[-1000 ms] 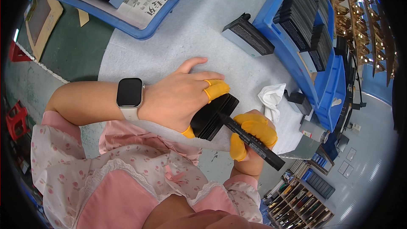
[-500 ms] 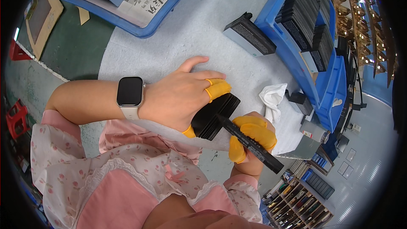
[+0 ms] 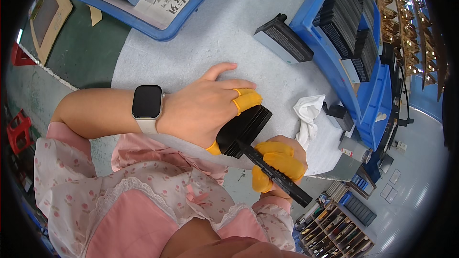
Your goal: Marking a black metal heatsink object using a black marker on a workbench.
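Two hands meet at the grey table's (image 3: 201,33) near edge: the left hand (image 3: 201,112) clamps a fanned stack of thin black plastic plates (image 3: 243,131), the right hand (image 3: 279,162) pinches a long black marker pen (image 3: 275,174) against it. Plates could splay loose if the clamp eases — yellow rubber finger cots hide the fingertips, and the pen's tip can't be made out.

Workshop; blue parts bins (image 3: 334,62); workbench (image 3: 229,33)
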{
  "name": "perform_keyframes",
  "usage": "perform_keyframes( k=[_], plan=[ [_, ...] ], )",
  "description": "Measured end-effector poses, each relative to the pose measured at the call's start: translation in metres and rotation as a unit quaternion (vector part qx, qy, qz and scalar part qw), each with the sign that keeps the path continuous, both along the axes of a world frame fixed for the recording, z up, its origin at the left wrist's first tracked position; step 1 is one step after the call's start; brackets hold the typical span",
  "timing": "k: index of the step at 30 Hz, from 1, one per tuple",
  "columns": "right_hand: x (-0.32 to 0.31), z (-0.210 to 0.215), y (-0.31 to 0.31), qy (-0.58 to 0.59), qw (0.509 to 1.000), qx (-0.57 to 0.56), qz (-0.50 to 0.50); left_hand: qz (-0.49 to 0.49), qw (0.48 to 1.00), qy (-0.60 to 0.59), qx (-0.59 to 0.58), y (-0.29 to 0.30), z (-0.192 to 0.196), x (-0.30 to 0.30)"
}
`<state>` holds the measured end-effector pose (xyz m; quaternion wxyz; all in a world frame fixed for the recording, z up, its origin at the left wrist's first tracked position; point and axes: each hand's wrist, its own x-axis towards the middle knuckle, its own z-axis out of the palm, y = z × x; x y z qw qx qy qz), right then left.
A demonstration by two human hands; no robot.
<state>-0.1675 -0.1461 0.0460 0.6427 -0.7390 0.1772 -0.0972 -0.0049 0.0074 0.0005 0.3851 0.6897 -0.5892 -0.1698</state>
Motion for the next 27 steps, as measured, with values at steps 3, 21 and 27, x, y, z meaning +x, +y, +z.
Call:
perform_keyframes(
  k=[3,21,27],
  plan=[
    [0.0,-0.004,-0.008,-0.052,0.988,-0.135,0.061,-0.001,1.0,0.002,0.006,0.001,0.001,0.001],
    [-0.005,0.002,-0.004,0.041,0.995,0.05,0.076,-0.004,1.0,-0.015,-0.003,0.002,-0.004,0.0],
    [0.002,0.006,0.002,-0.042,0.978,-0.111,0.171,0.002,1.0,0.005,0.004,0.003,-0.004,0.0]
  ],
)
